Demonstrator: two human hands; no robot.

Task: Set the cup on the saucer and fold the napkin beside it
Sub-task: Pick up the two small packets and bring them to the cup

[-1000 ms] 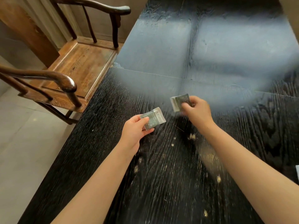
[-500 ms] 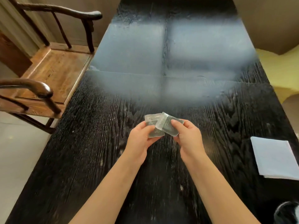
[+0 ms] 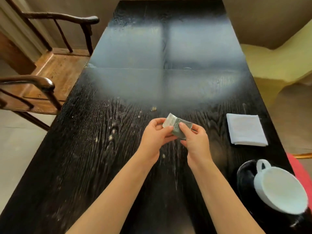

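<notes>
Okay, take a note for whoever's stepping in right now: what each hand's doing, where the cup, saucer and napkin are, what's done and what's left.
Left hand: pinching the left end of small packets, held above the table.
Right hand: pinching the same packets from the right. How many packets there are is unclear.
Cup: white, already sitting on the black saucer at the near right, handle pointing away.
Napkin: white, lying folded in a square on the table beyond the cup.
Done: cup on saucer; napkin looks folded.
Left: put the packets down; maybe move the napkin closer beside the saucer.
</notes>
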